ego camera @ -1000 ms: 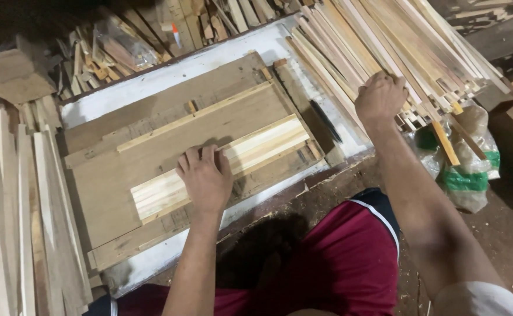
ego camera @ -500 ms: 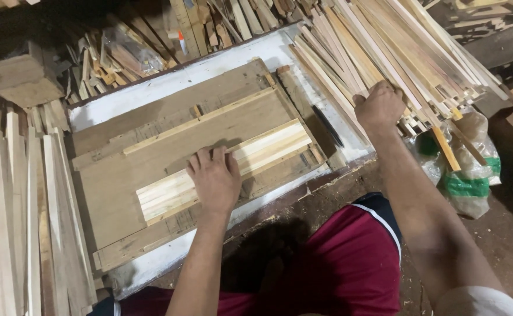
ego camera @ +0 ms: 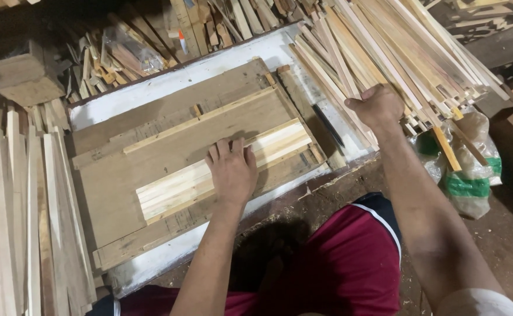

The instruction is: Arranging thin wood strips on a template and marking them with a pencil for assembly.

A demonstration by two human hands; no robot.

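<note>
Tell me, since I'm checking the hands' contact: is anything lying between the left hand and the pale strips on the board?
Nothing visible: the left hand lies flat on the pale strips. The right hand is off at the strip pile.

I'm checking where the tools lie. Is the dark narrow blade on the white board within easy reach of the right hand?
Probably yes. The right hand grips the pale wooden slats right beside the dark narrow blade, and nothing lies between them, though its fingers would have to let go first.
</note>
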